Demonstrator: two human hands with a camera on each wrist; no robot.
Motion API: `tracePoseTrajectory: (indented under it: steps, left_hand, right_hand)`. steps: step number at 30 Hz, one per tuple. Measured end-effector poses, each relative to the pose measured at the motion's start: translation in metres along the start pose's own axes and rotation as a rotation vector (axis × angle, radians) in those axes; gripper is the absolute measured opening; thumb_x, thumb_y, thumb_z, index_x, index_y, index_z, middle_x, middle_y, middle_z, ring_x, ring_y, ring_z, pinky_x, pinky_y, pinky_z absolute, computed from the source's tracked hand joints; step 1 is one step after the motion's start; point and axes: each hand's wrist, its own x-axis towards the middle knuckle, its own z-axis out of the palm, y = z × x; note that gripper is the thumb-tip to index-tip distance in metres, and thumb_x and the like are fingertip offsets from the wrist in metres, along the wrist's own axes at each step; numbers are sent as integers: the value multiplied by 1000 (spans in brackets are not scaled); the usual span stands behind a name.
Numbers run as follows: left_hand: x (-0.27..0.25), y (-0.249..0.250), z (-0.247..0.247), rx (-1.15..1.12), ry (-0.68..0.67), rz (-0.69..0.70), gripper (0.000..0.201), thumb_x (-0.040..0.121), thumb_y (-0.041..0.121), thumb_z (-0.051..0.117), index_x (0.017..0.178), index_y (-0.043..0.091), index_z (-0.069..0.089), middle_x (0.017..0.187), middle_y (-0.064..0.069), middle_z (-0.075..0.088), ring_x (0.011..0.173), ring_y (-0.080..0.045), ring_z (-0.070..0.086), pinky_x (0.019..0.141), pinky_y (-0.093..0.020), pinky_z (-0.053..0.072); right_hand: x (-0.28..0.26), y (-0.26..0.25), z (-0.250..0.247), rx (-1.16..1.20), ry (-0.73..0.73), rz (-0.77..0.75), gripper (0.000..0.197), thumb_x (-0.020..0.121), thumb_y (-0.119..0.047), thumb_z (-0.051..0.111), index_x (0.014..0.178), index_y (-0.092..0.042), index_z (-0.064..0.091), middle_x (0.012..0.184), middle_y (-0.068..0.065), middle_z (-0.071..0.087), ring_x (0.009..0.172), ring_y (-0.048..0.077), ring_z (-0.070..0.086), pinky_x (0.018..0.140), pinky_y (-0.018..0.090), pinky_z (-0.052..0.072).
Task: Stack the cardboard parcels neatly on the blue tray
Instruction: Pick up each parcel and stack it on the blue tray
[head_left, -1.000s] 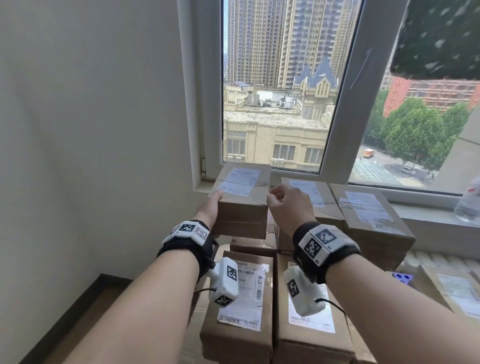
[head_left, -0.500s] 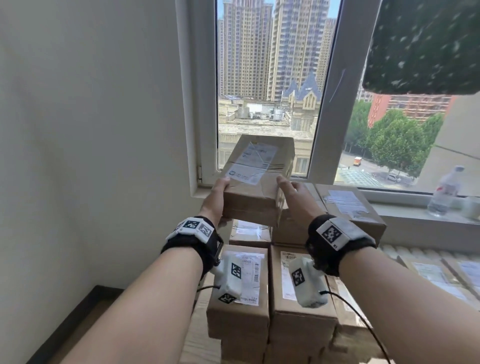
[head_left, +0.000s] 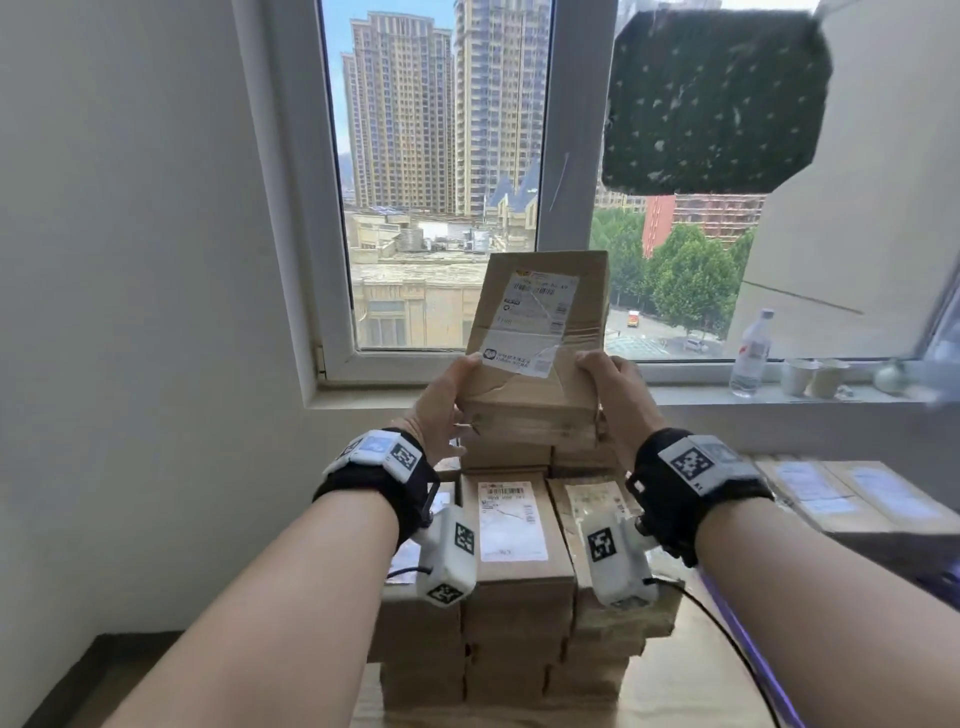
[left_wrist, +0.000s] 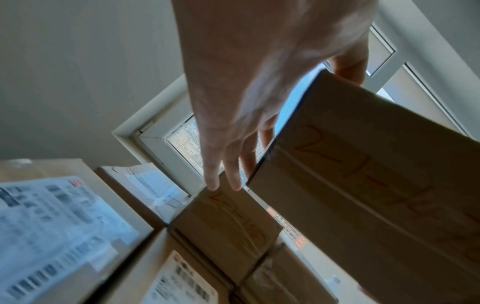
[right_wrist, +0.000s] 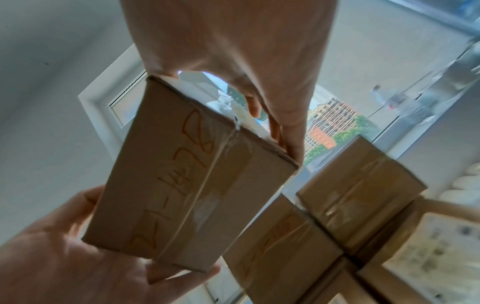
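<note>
Holding the parcel (head_left: 537, 353) between both hands, well clear of the stack (head_left: 519, 566): a second ago it sat on the back row by the sill; now it is raised above the other boxes, near end pinched, far end tipped up toward the window. Left hand (head_left: 441, 410) clasps the left edge, thumb on the labelled top, fingers (left_wrist: 235, 170) along the side. Right hand (head_left: 621, 402) wraps the right edge likewise; from the right wrist view its fingers (right_wrist: 291, 142) run down the far corner. Below the grip: stack of boxes, several layers. Right of the grip: loose boxes (head_left: 852, 493), lower. Blue tray not identifiable in any view. Judgement: pick-up done, carry underway; the drop spot is not yet evident. Two-handed hold looks secure.
</note>
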Motion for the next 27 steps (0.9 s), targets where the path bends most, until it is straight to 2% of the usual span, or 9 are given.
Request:
tracePoseTrajectory:
  steps: [2,4,6,10,12,18,22,25,27]
  left_hand:
    - [1,2,18,-27,-55,20,88,52,69,63,122,17,61,104,-9,63,87,-24,61,79,-37,50]
    - [1,3,39,-88,-129,62,61,76,62,58,117,17,64,102,-9,65,81,-24,63,77,-38,52]
    - [5,2,60,-103,-173,86,50,87,58,52,115,18,65,105,-10,67,85,-26,64,81,-42,52]
    - [11,-1,106,-54,-195,94,53,86,63,54,116,20,64,115,-14,69,99,-31,66,96,-50,49]
    - [12,-4,135,-34,-218,100,59,85,64,54,121,18,61,113,-17,69,96,-32,67,91,-45,53]
    - [14,-21,236,-17,-225,64,82,58,75,67,119,20,63,113,-19,71,107,-38,67,102,-56,47]
    - [14,-31,296,48,-217,44,63,80,76,51,113,24,63,106,-18,72,103,-36,68,100,-53,49]
    - [15,-45,335,78,-204,30,70,78,79,48,117,25,65,98,-13,74,95,-32,69,98,-49,51]
    - [15,-57,360,85,-179,21,61,85,75,43,110,25,69,88,-7,73,87,-26,68,92,-43,53]
  right_hand:
    - [-1,2,-19,-5,11,-2,97,62,-65,61,141,-12,43,107,18,69,77,30,69,62,39,52]
    - [-7,1,-38,13,26,-4,96,59,-62,62,138,-9,46,105,14,69,78,26,67,64,35,51]
    - [-15,1,-57,47,28,-8,96,54,-58,61,133,-6,48,101,13,66,76,22,64,59,28,50]
    - [-24,8,-109,82,71,-8,94,58,-51,62,133,4,47,94,13,61,68,20,60,44,19,46]
    - [-27,10,-140,62,104,-7,99,52,-55,61,131,3,48,94,11,60,72,20,59,46,20,46]
    - [-37,20,-238,31,155,25,85,48,-59,59,116,-8,59,94,11,63,79,24,61,54,27,45]
    - [-39,30,-300,43,157,31,80,49,-59,59,113,-11,58,93,10,62,75,24,57,50,27,40]
    - [-38,41,-341,55,133,39,75,52,-54,60,114,-11,59,92,9,63,75,22,58,46,21,41]
    - [-39,49,-366,53,119,45,65,57,-49,60,110,-11,60,89,6,62,73,19,58,45,20,41]
